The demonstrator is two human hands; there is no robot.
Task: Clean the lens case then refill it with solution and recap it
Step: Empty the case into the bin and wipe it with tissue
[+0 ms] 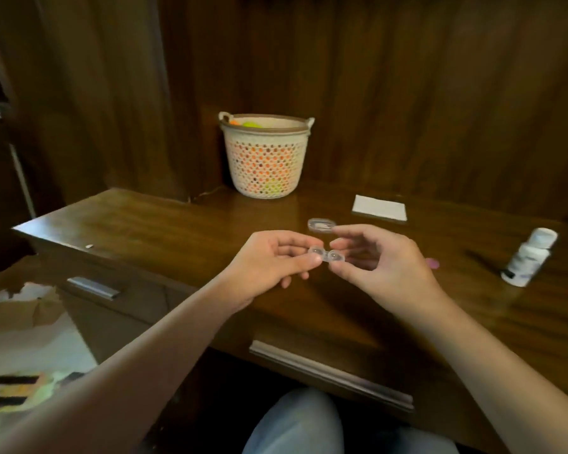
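Lens case (324,256), clear and blurred, pinched at each end by left hand (269,263) and right hand (379,263) fingers.

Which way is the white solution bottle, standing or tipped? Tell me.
Standing, cap on: the white solution bottle rests on its base on the desk, away from both hands.

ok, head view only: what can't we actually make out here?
- Lens case: whether its wells hold liquid; clear, small, partly covered by left hand and right hand.
- White bottle: label too blurred to read.
- Clear piece behind the hands: too small to identify; right fingertips overlap it.
- Pink object: mostly hidden by the right hand.
- Basket: contents show only as colours through the weave.
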